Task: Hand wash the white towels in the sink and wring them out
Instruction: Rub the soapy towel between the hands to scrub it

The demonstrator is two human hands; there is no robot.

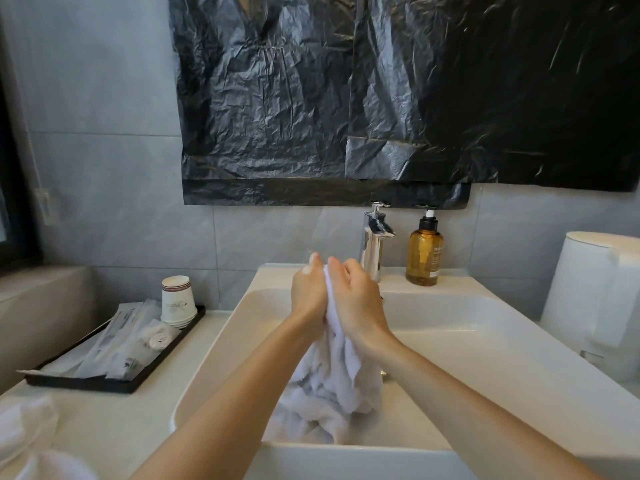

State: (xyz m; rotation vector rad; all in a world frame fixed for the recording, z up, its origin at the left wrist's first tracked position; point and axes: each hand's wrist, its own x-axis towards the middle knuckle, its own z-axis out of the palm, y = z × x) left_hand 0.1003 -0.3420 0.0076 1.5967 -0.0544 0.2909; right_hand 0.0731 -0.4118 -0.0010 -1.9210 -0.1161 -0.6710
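**A:** While the towel hangs bunched over the sink, how are the hands set on it?

**B:** They clasp its top end between them, just near of the tap. The right hand has its fingers curled over the cloth. The left hand closes on it from the left with one digit sticking up, and the rest of its fingers are hidden on the far side. The towel's lower end trails down into the basin.

**A:** So it's the scrubbing step?

**B:** I'd judge so. To do it well, rub the two gathered folds against each other. Then shift the grip down a little at a time so the whole length gets worked. Keep it low over the basin so the drips land inside. Wringing can wait until the cloth has been rinsed.

**A:** And the count?

**B:** There is one towel in hand. Whether the heap under it is the same towel or a second one, I cannot tell. A bundle of white cloth lies on the counter at the near left, probably waiting its turn. There is one tap, with one amber pump bottle just to its right. One black tray to the left holds wrapped sachets and a single nested stack of paper cups, though how many cups I can't make out. Two black plastic sheets overlap on the far wall.
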